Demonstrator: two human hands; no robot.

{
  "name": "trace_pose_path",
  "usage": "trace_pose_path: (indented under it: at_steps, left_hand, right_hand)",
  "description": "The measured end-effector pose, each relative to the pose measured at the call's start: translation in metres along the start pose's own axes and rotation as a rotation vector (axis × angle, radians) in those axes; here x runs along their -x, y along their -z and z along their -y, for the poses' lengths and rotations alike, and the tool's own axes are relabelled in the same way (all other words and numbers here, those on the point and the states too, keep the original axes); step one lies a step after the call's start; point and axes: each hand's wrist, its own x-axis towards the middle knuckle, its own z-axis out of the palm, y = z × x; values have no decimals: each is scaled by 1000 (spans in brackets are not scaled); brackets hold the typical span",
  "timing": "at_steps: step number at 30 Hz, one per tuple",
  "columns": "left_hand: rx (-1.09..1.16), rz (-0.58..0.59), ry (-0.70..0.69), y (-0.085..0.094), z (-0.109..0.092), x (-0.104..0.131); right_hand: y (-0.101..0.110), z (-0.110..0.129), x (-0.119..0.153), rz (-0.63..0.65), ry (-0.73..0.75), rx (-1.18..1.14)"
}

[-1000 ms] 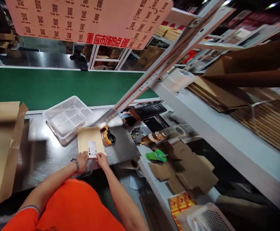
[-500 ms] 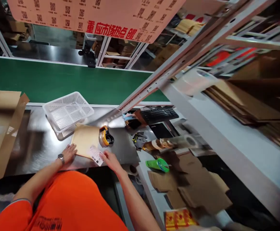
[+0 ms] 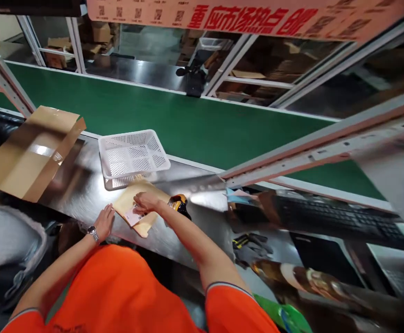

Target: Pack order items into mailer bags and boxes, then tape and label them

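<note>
A yellowish padded envelope (image 3: 149, 225) lies on the metal table. On it is a white printed label (image 3: 131, 216), partly under my right hand (image 3: 146, 202), whose fingers rest on the label and look loosely bent. My left hand (image 3: 104, 223), with a metal watch at the wrist, lies with fingers stretched out at the envelope's left edge and holds nothing. An orange and black tape dispenser (image 3: 179, 203) stands just right of the envelope, partly hidden by my right forearm. Behind the envelope is a white perforated plastic basket (image 3: 134, 159).
A large cardboard box (image 3: 32, 152) stands at the left of the metal table (image 3: 73, 196). A green conveyor belt (image 3: 174, 122) runs behind. At right are a metal post (image 3: 313, 155), a keyboard (image 3: 340, 219), gloves (image 3: 252, 245), a roll of brown tape (image 3: 285, 273) and a green cup (image 3: 285, 314).
My right hand has moved left with the label, from the envelope's near right corner onto its middle. The envelope has turned a little. The view has swung to the right.
</note>
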Motion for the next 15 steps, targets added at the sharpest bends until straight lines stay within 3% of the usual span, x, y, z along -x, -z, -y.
trace_pose_path:
  at_steps: [7, 11, 15]
  left_hand:
    - [-74, 260, -198, -11, -49, -2]
    - [-124, 330, -170, -11, -55, -10]
    - [-170, 401, -159, -7, -52, -18]
  right_hand:
    - [-17, -2, -19, 14, 114, 13]
    - [-36, 2, -15, -81, 66, 54]
    - [-37, -6, -4, -204, -66, 84]
